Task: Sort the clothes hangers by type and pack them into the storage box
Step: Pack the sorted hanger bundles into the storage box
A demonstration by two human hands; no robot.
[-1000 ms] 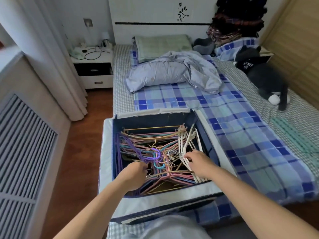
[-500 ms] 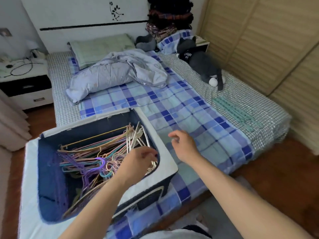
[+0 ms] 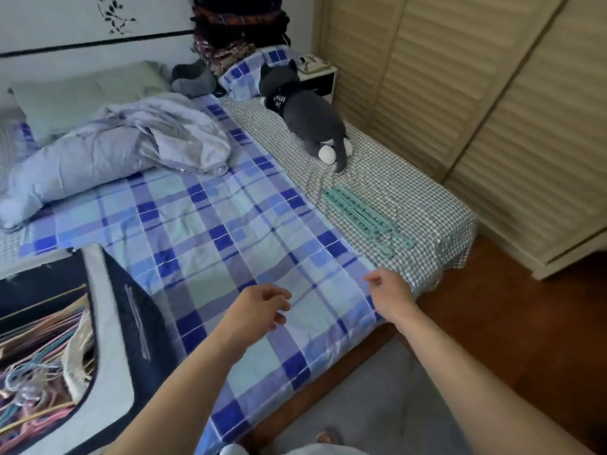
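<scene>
The dark blue storage box (image 3: 131, 310) with a white rim sits on the bed at the lower left, and several coloured hangers (image 3: 39, 362) lie inside it. A stack of teal hangers (image 3: 358, 213) lies on the checked sheet at the bed's right side. My left hand (image 3: 259, 310) hovers over the plaid blanket with loosely curled fingers and holds nothing. Farther right, near the blanket's edge, my right hand (image 3: 389, 290) is also empty, its fingers loosely bent. The teal hangers lie well beyond both hands.
A blue plaid blanket (image 3: 213, 231) covers the bed's middle. A crumpled grey duvet (image 3: 124, 149) and a grey plush toy (image 3: 308, 113) lie farther back. Slatted wardrobe doors (image 3: 476, 93) stand at the right. Wooden floor and a grey rug (image 3: 371, 405) are beside the bed.
Both hands have left the hangers in the box and moved right, over the blanket. The view has swung right, so the box now sits at the left edge.
</scene>
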